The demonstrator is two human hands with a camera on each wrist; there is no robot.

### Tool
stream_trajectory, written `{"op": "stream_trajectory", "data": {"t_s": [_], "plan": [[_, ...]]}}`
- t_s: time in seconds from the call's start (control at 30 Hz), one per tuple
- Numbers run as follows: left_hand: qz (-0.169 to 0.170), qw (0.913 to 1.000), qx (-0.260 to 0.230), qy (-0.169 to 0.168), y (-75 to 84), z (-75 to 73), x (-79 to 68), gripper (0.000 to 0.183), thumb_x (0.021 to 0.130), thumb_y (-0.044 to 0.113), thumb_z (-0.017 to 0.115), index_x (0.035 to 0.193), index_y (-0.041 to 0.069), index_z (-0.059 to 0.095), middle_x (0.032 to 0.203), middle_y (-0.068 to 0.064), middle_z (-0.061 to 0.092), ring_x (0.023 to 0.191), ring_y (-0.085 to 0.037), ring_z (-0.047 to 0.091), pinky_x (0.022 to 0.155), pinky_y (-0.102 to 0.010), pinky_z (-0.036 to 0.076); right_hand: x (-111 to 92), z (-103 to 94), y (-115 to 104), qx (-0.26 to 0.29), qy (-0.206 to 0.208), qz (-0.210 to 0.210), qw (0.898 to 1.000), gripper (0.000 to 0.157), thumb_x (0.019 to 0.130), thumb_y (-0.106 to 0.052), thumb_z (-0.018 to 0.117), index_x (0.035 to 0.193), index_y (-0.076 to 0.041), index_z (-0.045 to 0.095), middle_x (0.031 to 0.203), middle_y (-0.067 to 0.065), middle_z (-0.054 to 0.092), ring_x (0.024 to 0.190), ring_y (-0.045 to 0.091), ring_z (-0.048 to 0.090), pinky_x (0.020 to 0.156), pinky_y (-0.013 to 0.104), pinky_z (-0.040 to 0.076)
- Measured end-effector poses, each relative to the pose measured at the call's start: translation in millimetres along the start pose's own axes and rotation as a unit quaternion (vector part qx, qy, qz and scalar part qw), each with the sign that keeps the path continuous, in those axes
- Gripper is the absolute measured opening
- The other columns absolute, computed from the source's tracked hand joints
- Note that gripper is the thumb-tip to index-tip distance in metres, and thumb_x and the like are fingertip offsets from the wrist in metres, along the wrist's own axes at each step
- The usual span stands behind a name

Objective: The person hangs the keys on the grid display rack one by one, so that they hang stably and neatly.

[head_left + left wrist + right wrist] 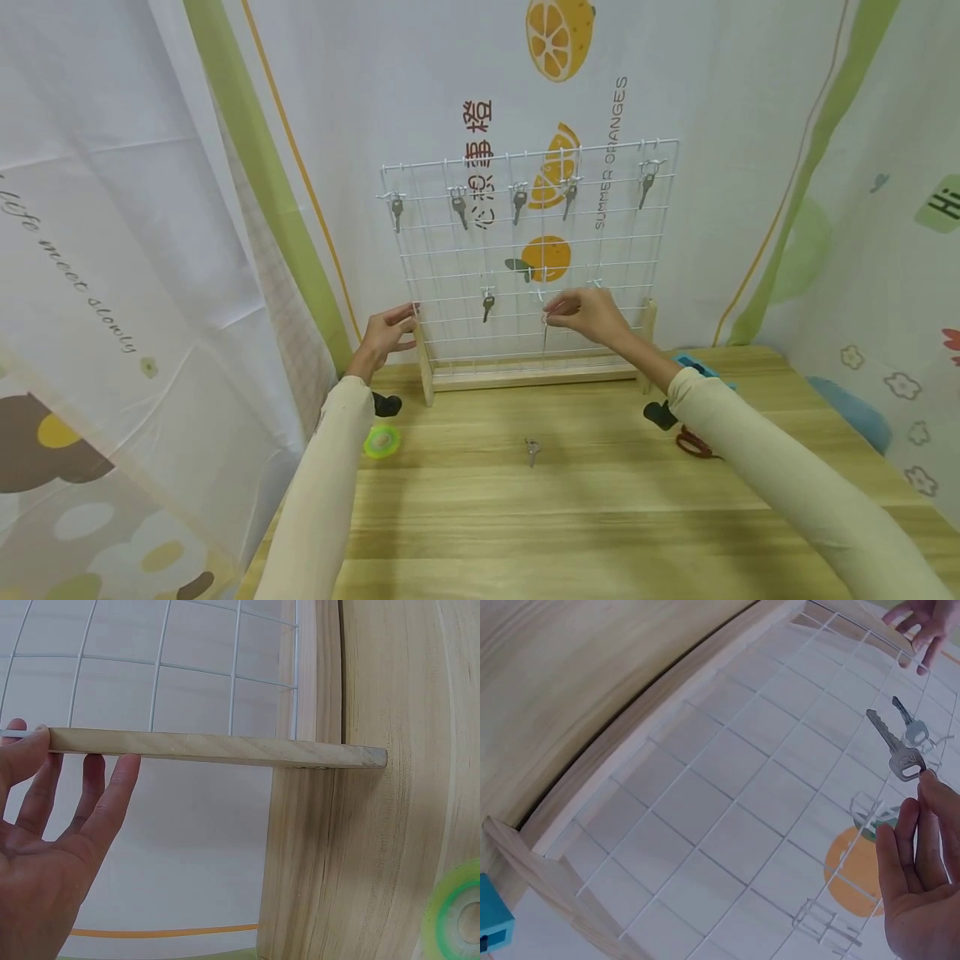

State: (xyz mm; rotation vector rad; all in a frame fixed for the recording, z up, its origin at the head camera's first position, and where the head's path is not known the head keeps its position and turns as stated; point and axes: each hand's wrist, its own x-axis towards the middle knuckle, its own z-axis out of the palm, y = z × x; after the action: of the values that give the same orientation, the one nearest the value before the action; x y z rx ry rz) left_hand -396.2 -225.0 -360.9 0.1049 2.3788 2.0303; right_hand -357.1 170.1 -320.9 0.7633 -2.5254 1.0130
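A white wire grid rack stands upright in a wooden base. My left hand grips its left wooden post, thumb on one side and fingers on the other. My right hand pinches a metal key by its head end, blade pointing down in the head view, in front of the lower grid. Just above it is a white hook; another hook is beside the hand. One key hangs in this lower row, and several more, such as this key, hang along the top.
Another key lies on the wooden table. At the left are a green tape roll and a black object. Red-handled scissors, another black object and a blue item lie at the right.
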Motion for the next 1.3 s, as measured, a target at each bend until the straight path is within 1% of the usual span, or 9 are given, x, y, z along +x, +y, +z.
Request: {"op": "stream_trajectory", "data": {"t_s": [0.2, 0.3, 0.47, 0.67, 0.73, 0.87, 0.97, 1.1, 1.3], "plan": [[0.001, 1.0000, 0.003, 0.000, 0.8, -1.0, 1.6, 0.050, 0.109, 0.007, 0.054, 0.158, 0.011, 0.045, 0.163, -0.013, 0.041, 0.144, -0.035, 0.046, 0.103, -0.046, 0.056, 10, -8.0, -3, -0.004, 0.024, 0.004, 1.000, 0.016, 0.091, -0.011, 0.083, 0.104, -0.003, 0.081, 0.094, 0.011, 0.080, 0.085, 0.027, 0.078, 0.062, 0.023, 0.055], [-0.003, 1.0000, 0.002, 0.000, -0.5, -1.1, 1.1, 0.051, 0.109, 0.007, 0.054, 0.159, 0.011, 0.044, 0.163, -0.013, 0.041, 0.143, -0.036, 0.047, 0.104, -0.046, 0.056, 13, -8.5, -4, -0.001, 0.031, 0.002, 1.000, 0.015, 0.090, -0.010, 0.083, 0.104, -0.003, 0.081, 0.094, 0.012, 0.080, 0.084, 0.028, 0.078, 0.063, 0.023, 0.056], [-0.006, 1.0000, 0.001, 0.001, -2.7, -1.2, -1.9, 0.049, 0.110, 0.007, 0.053, 0.158, 0.011, 0.045, 0.162, -0.012, 0.042, 0.143, -0.036, 0.048, 0.106, -0.048, 0.055, 18, -6.5, -5, 0.003, 0.033, 0.008, 0.999, 0.016, 0.090, -0.007, 0.083, 0.104, -0.001, 0.080, 0.095, 0.015, 0.079, 0.085, 0.030, 0.078, 0.065, 0.029, 0.060], [0.003, 0.9999, 0.010, -0.002, -1.3, 1.2, -3.4, 0.050, 0.110, 0.007, 0.053, 0.158, 0.010, 0.045, 0.163, -0.014, 0.041, 0.145, -0.036, 0.045, 0.105, -0.047, 0.055, 25, -4.4, -3, -0.006, 0.037, 0.019, 0.999, 0.016, 0.090, -0.005, 0.082, 0.105, 0.000, 0.080, 0.095, 0.016, 0.079, 0.087, 0.031, 0.078, 0.063, 0.025, 0.058], [0.003, 0.9999, 0.010, -0.001, -0.5, 1.3, -2.8, 0.050, 0.109, 0.007, 0.053, 0.159, 0.010, 0.044, 0.163, -0.014, 0.040, 0.145, -0.036, 0.045, 0.105, -0.047, 0.055, 28, -3.4, -1, -0.010, 0.040, 0.016, 0.999, 0.016, 0.089, -0.004, 0.082, 0.104, 0.001, 0.079, 0.095, 0.016, 0.079, 0.087, 0.032, 0.078, 0.064, 0.027, 0.059], [0.002, 1.0000, 0.007, -0.004, -0.6, 0.3, -1.3, 0.051, 0.109, 0.007, 0.053, 0.159, 0.010, 0.042, 0.163, -0.015, 0.040, 0.145, -0.036, 0.045, 0.105, -0.048, 0.055, 32, 0.3, 2, -0.015, 0.045, 0.016, 0.999, 0.015, 0.090, -0.004, 0.082, 0.103, 0.002, 0.079, 0.095, 0.017, 0.079, 0.087, 0.033, 0.078, 0.069, 0.038, 0.063], [0.000, 1.0000, 0.004, -0.004, -2.1, -0.7, -0.2, 0.051, 0.109, 0.007, 0.054, 0.159, 0.010, 0.044, 0.163, -0.014, 0.041, 0.144, -0.035, 0.046, 0.105, -0.048, 0.055, 36, 3.9, 5, -0.017, 0.046, 0.021, 0.999, 0.014, 0.091, -0.004, 0.081, 0.103, 0.002, 0.079, 0.095, 0.017, 0.079, 0.087, 0.034, 0.077, 0.071, 0.044, 0.064], [0.001, 1.0000, 0.004, -0.001, -3.4, -1.7, 1.2, 0.049, 0.109, 0.008, 0.055, 0.158, 0.012, 0.047, 0.162, -0.012, 0.043, 0.144, -0.034, 0.047, 0.104, -0.047, 0.056, 40, 8.0, 7, -0.020, 0.047, 0.028, 0.998, 0.014, 0.092, -0.004, 0.079, 0.105, 0.002, 0.079, 0.097, 0.018, 0.078, 0.088, 0.034, 0.077, 0.074, 0.047, 0.065], [0.004, 1.0000, 0.002, -0.004, -2.9, -1.6, 2.6, 0.049, 0.109, 0.008, 0.055, 0.157, 0.012, 0.047, 0.162, -0.012, 0.043, 0.144, -0.034, 0.046, 0.107, -0.049, 0.054, 44, 10.9, 8, -0.013, 0.043, 0.038, 0.998, 0.014, 0.092, 0.000, 0.077, 0.106, 0.004, 0.078, 0.101, 0.020, 0.078, 0.092, 0.036, 0.076, 0.082, 0.050, 0.064]]}}
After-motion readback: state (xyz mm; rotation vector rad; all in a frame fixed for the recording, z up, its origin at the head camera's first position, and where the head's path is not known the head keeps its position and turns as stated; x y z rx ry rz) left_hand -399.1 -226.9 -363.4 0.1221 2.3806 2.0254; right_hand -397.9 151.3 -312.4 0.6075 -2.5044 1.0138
